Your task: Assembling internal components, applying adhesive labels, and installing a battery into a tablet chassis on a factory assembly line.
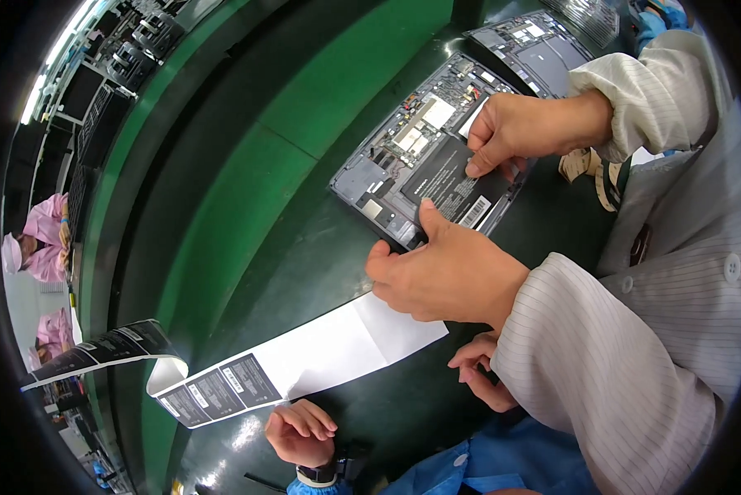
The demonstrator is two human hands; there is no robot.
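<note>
An opened laptop base [369, 161] lies on the dark green bench, its circuit board bare. Over its battery area sits a black label [444, 177] with white print and a barcode. The thumb and curled fingers of my right hand [510, 136] are closed at the label's upper edge; the fingertips are partly hidden. My left hand [453, 268] is closed around the base's lower corner, its thumb pressing beside the label. A white backing strip [329, 346] with similar black labels [222, 392] runs out from below my left hand and curls up at the left.
A second opened laptop base [535, 49] lies beyond at the upper right. Another person in blue has one hand [300, 433] by the strip and another hand [479, 371] below my left sleeve. A tape roll [605, 177] is near my right sleeve. People in pink [47, 231] work far left.
</note>
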